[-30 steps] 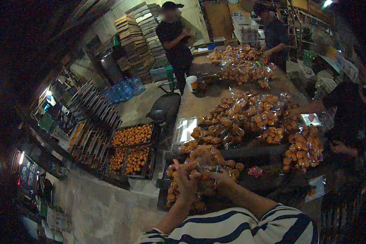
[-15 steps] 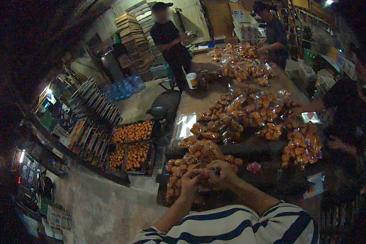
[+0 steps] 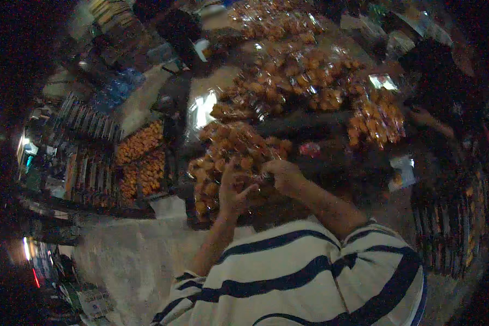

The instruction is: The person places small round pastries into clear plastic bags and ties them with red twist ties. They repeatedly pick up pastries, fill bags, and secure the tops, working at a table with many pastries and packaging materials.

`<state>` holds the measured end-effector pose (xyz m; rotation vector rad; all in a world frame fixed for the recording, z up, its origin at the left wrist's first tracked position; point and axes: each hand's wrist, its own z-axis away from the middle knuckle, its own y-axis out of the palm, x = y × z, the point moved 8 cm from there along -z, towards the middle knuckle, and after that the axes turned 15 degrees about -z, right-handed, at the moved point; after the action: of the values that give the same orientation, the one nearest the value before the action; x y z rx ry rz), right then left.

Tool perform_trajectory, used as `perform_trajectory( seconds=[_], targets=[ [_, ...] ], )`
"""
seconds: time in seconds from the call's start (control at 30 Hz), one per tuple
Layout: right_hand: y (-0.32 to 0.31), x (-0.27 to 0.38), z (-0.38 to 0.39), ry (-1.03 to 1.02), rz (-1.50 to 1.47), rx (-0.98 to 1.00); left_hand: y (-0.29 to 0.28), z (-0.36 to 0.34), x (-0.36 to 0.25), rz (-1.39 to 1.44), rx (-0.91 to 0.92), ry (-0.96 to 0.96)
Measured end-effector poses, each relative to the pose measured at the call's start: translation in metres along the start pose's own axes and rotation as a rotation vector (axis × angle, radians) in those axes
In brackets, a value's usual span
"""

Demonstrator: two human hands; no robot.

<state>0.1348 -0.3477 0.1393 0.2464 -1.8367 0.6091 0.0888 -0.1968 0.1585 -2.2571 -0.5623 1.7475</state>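
Note:
My left hand [image 3: 234, 191] stands with its fingers raised and its thumb held apart, beside a pile of small round golden-brown buns [image 3: 204, 186]. To its right, my right hand [image 3: 283, 175] is closed on a bit of shiny clear plastic, which looks like the gathered end of a clear plastic bag [image 3: 262, 177]. What lies between the two hands is dim and blurred. Just beyond them, more buns sit under shiny clear film. A small pink-red bundle [image 3: 309, 149] lies to the right of my right hand.
Many bagged buns [image 3: 304, 76] cover the table beyond. A stack of flat clear bags [image 3: 204, 111] reflects light on the left. Trays of buns [image 3: 142, 173] stand at the left, near racks of trays [image 3: 87, 122]. A co-worker's arm [image 3: 432, 120] reaches in from the right.
The view has tipped downward, so things sit higher in the picture. My left hand has come off the plastic and its fingers have spread; my right hand stays closed.

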Motion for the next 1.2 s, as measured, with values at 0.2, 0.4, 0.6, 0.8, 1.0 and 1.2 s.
perform_trajectory(
  seconds=[0.2, 0.4, 0.6, 0.8, 1.0, 1.2],
  targets=[
    [-0.038, -0.079, 0.041, 0.237, -0.092, -0.123, 0.053, 0.02, 0.051, 0.084, 0.538, -0.449],
    [-0.149, -0.166, 0.05, 0.511, 0.842, -0.323, 0.077, 0.007, 0.076, 0.636, 0.325, -0.769],
    [-0.15, -0.189, 0.032, 0.463, 0.925, -0.165, 0.083, -0.011, 0.074, 0.495, 0.313, -0.671],
    [-0.097, -0.083, 0.004, 0.055, -0.032, 0.023, 0.083, -0.015, 0.056, 0.234, 0.368, -0.51],
    [-0.033, -0.012, 0.022, -0.034, 0.124, 0.289, 0.06, -0.004, 0.031, -0.234, 0.398, -0.216],
    [-0.015, -0.021, 0.012, 0.25, -1.235, -0.173, 0.041, 0.011, 0.029, -0.123, 0.246, -0.175]
  ],
)
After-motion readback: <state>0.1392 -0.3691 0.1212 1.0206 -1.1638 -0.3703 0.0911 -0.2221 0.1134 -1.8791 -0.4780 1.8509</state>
